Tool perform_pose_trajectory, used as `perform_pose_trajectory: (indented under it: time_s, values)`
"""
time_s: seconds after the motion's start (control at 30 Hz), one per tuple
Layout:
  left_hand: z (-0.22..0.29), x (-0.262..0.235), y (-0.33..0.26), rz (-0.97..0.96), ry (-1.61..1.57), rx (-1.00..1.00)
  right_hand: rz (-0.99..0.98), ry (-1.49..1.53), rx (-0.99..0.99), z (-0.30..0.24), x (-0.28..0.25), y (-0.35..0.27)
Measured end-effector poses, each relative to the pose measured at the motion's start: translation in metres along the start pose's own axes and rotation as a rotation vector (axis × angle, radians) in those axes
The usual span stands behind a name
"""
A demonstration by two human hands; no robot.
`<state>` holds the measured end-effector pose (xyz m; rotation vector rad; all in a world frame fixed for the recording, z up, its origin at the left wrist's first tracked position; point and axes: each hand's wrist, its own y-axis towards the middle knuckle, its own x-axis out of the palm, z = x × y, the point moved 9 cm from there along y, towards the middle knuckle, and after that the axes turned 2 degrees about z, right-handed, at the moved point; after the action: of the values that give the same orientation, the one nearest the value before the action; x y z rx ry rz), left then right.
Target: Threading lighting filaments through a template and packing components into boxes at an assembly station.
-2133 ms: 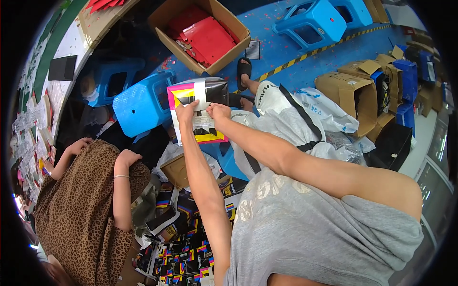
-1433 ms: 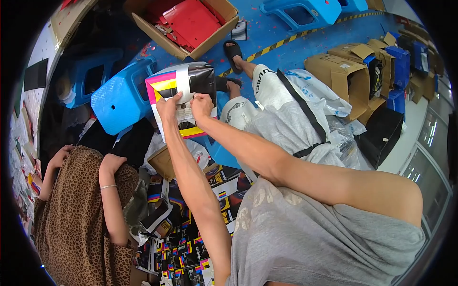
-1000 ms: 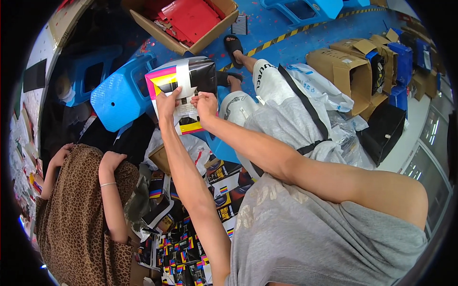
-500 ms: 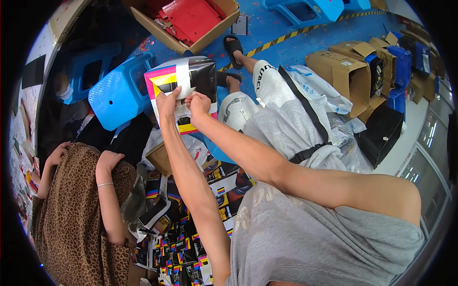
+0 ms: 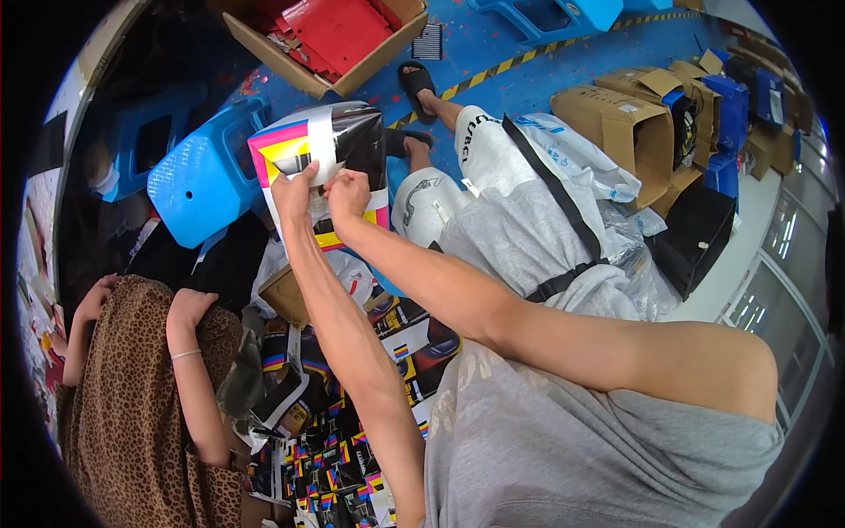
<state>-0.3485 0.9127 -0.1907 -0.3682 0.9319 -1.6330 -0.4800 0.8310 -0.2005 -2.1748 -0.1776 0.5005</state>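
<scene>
A boxy package [image 5: 359, 143] in glossy black, yellow and magenta print is held up in front of me, with a white band [image 5: 322, 141] running down its middle. My left hand [image 5: 295, 192] is closed at the package's near side, thumb up against the band's left edge. Just right of it, my right hand [image 5: 347, 192] is curled into a pinch against the band. What lies between its fingertips is hidden. Below my forearms lie many printed packages [image 5: 339, 466] in the same colours.
At left, a person in a leopard-print top [image 5: 141, 396] rests both hands on their lap. Blue plastic stools [image 5: 198, 180] stand beyond. A carton of red sheets [image 5: 308, 75] sits at the far side. Someone in pale shorts [image 5: 422, 202] is close by, near open cardboard boxes [image 5: 607, 128].
The whole view has shifted, so the scene sits slightly further left. Both hands stay on the package. A small pale flap seen between my fingers earlier no longer shows.
</scene>
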Motion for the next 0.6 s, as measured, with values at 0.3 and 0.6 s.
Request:
perform_pose_trajectory:
  time_s: [0.3, 0.6]
  values:
    - [0.012, 0.012, 0.001, -0.063, 0.018, 0.018, -0.229, -0.527, -0.642, -0.021, 0.006, 0.014]
    - [0.006, -0.003, 0.001, -0.002, 0.013, 0.032, -0.283, -0.274, -0.464, -0.035, -0.006, 0.011]
